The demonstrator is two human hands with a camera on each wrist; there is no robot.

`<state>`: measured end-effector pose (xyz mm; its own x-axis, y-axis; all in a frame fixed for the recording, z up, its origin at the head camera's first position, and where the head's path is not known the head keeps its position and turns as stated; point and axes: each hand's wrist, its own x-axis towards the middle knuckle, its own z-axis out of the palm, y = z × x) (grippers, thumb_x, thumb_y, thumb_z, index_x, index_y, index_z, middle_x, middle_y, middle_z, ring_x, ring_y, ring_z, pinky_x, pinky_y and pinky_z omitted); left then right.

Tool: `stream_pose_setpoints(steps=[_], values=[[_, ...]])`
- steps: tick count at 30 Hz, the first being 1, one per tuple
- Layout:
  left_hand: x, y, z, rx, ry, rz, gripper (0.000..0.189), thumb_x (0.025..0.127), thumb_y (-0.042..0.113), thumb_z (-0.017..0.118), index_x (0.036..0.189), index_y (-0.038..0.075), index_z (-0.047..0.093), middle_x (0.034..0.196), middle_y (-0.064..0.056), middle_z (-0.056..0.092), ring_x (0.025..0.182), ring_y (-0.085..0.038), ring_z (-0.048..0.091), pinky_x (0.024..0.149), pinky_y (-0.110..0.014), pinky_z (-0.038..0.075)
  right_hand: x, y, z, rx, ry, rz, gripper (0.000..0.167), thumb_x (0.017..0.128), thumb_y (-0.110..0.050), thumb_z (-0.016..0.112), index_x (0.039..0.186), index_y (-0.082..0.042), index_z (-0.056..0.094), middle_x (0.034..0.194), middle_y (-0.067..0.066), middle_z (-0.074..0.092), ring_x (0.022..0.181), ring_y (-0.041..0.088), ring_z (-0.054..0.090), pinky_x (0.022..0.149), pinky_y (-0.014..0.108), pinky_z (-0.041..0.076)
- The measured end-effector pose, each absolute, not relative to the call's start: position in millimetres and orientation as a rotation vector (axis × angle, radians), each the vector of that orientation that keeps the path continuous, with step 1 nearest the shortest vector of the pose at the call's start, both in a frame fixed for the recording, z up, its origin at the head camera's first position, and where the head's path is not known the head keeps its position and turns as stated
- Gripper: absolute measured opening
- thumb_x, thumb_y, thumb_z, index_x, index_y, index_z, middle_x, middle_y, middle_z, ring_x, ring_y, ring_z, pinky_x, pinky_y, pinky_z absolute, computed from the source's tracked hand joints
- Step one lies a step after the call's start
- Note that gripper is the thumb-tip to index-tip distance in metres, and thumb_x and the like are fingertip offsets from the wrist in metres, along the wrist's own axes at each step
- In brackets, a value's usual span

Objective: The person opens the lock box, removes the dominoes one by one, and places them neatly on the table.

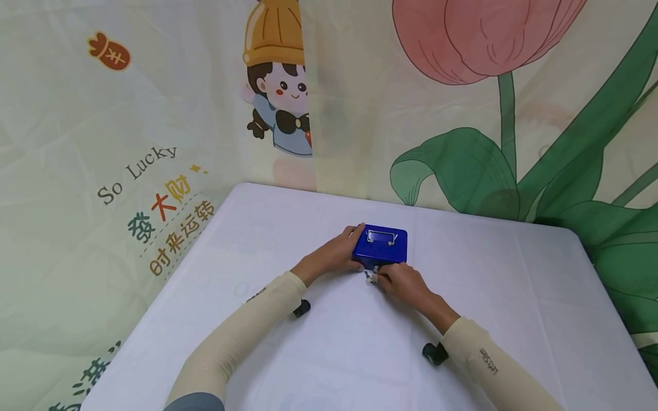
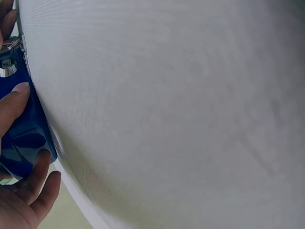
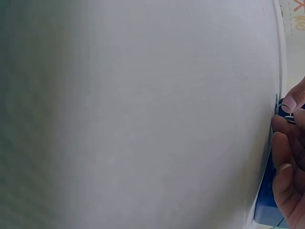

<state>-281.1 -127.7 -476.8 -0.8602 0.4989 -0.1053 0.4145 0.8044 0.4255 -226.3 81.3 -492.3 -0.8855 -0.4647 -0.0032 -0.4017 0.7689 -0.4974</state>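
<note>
Left hand [image 1: 340, 251] grips the blue box [image 1: 372, 254], likely steadying it, while the key ring [image 1: 370, 280] sits pinched between the right hand's [image 1: 405, 283] fingers

White table [image 1: 514, 302] against pale backdrop [image 1: 195, 74] with printed pink tulip [image 1: 483, 40]

Pretty soft, even light is spread over the table [image 1: 493, 285], with faint shadows cast on the near side of the box [image 1: 377, 252]. Both wrist views are dulled kinda grey, table edge bent beside the box.
</note>
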Motion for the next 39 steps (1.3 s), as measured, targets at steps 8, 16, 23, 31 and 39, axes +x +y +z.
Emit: stream_pose_setpoints(steps=[8,16,23,31,39], values=[[-279.8,-127.4,-474.5,0.702,2.773,0.592,0.111,0.086,0.034,0.081,0.162,0.010,0.004,0.161,-0.019,0.026,0.143,-0.033,0.042,0.117,-0.044,0.037,-226.6,81.7,-493.0,-0.671,2.826,-0.791,0.017,0.094,-0.021,0.072,0.098,-0.006,0.078,0.071,-0.004,0.067,0.064,0.012,0.055,0.061,0.026,0.048],[-279.5,-127.6,-473.4,0.712,2.778,0.592,0.111,0.086,0.033,0.081,0.162,0.009,0.005,0.161,-0.020,0.026,0.142,-0.033,0.043,0.117,-0.044,0.038,-224.7,80.7,-492.2,-0.630,2.833,-0.829,0.015,0.094,-0.018,0.072,0.097,-0.005,0.078,0.075,-0.002,0.069,0.067,0.013,0.056,0.063,0.027,0.050],[-280.2,-127.7,-474.2,0.734,2.787,0.595,0.111,0.085,0.032,0.082,0.162,0.006,0.006,0.160,-0.022,0.028,0.141,-0.034,0.045,0.116,-0.044,0.039,-221.9,79.6,-492.6,-0.604,2.818,-0.859,0.015,0.097,-0.016,0.067,0.087,-0.007,0.074,0.068,-0.004,0.060,0.064,0.013,0.054,0.057,0.026,0.044],[-280.7,-127.9,-477.8,0.729,2.778,0.601,0.111,0.085,0.033,0.082,0.162,0.006,0.006,0.160,-0.022,0.027,0.141,-0.034,0.044,0.116,-0.044,0.039,-221.1,80.6,-494.6,-0.598,2.809,-0.878,0.016,0.098,-0.014,0.063,0.086,-0.008,0.072,0.069,-0.003,0.059,0.063,0.013,0.053,0.057,0.027,0.042],[-279.5,-128.3,-476.8,0.716,2.777,0.596,0.111,0.086,0.033,0.081,0.162,0.007,0.005,0.160,-0.021,0.027,0.142,-0.034,0.043,0.117,-0.044,0.038,-219.9,80.7,-494.6,-0.585,2.818,-0.873,0.017,0.099,-0.016,0.063,0.089,-0.008,0.073,0.070,-0.003,0.060,0.063,0.013,0.052,0.057,0.028,0.041]])
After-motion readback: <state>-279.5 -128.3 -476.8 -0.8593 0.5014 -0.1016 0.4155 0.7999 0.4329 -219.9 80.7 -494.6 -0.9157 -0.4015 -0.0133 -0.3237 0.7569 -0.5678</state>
